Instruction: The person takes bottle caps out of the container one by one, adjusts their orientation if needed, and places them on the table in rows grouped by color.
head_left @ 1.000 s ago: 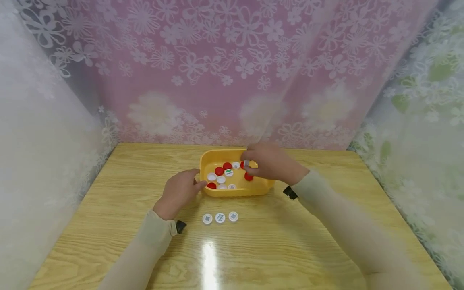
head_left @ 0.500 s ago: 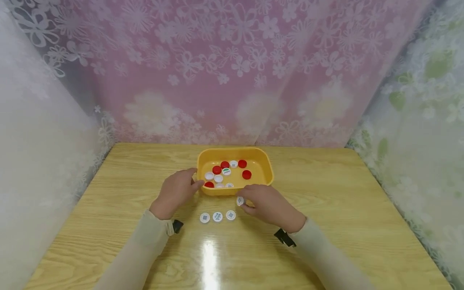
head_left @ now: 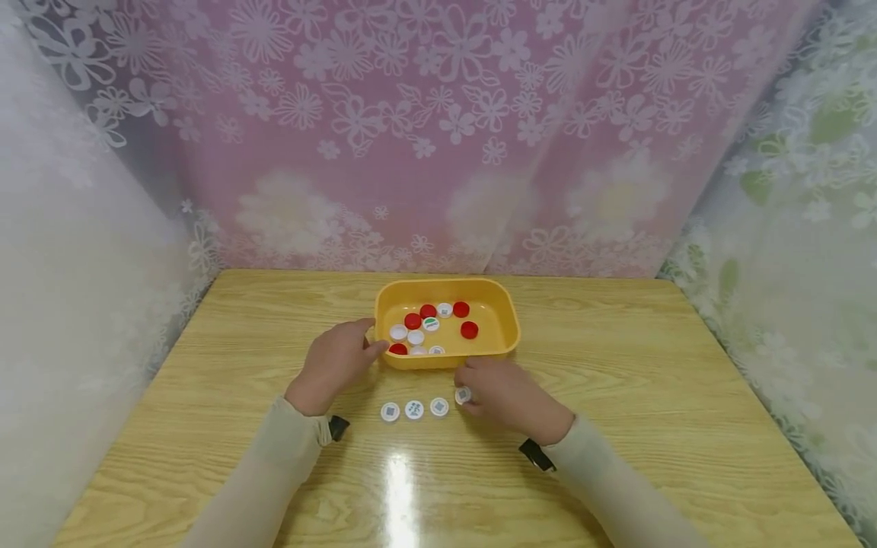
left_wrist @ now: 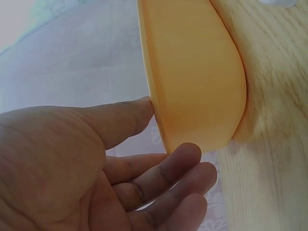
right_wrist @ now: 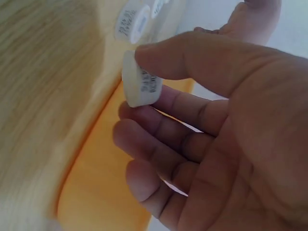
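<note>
My right hand (head_left: 510, 396) pinches a white bottle cap (head_left: 463, 395) between thumb and fingers, low over the wood in front of the yellow plastic tray (head_left: 438, 363). Printed characters show on the side of this cap (right_wrist: 144, 85) in the right wrist view. To its left, three white caps (head_left: 414, 410) with grey-blue marks on top lie in a row. My left hand (head_left: 337, 364) holds the left end of the tray, its thumb tip on the rim (left_wrist: 153, 101) and its index finger round the corner.
Inside the tray lie several red caps (head_left: 469, 329) and several white caps (head_left: 416, 337), one with a green mark (head_left: 431, 324). The wooden table (head_left: 617, 365) reaches back to a pink floral curtain (head_left: 384, 152). Pale cloth (head_left: 89, 251) hangs at both sides.
My right hand has come out of the tray towards me, carrying a white cap down beside the row's right end. My left hand has stayed at the tray's left end.
</note>
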`<move>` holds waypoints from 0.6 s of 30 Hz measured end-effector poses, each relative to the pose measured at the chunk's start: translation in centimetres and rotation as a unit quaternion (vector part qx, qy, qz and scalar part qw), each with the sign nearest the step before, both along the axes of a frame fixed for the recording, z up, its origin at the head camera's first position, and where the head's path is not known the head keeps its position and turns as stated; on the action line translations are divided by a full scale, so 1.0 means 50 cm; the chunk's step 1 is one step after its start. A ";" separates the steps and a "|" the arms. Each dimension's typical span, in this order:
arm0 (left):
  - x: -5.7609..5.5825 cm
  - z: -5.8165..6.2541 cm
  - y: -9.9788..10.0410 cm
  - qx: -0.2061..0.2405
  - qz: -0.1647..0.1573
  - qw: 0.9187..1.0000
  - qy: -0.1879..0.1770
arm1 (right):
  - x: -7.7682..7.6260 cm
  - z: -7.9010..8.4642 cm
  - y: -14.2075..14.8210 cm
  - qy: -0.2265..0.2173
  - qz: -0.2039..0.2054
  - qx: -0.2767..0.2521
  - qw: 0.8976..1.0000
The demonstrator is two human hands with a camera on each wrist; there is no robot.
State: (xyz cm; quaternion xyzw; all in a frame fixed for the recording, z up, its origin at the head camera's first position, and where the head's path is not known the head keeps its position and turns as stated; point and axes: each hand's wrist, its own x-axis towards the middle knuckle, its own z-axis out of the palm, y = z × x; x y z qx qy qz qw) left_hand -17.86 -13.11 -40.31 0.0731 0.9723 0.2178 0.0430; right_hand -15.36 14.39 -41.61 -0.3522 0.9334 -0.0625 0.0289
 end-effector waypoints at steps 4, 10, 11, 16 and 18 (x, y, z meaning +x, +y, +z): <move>-0.001 -0.002 0.001 -0.002 0.001 1.000 -0.001 | 0.000 -0.009 -0.003 -0.020 -0.003 0.006 1.000; -0.002 -0.004 -0.001 -0.003 0.004 1.000 0.001 | -0.002 -0.023 -0.004 -0.031 -0.010 0.009 0.999; -0.002 -0.004 -0.001 -0.004 0.005 1.000 0.000 | -0.003 -0.026 -0.005 -0.034 -0.011 0.009 0.999; -0.002 -0.002 -0.001 -0.007 0.006 1.000 -0.007 | -0.003 -0.033 -0.007 -0.042 -0.016 0.010 0.999; -0.001 -0.001 0.000 -0.007 0.005 1.000 -0.009 | -0.002 -0.034 -0.008 -0.048 -0.021 0.014 0.999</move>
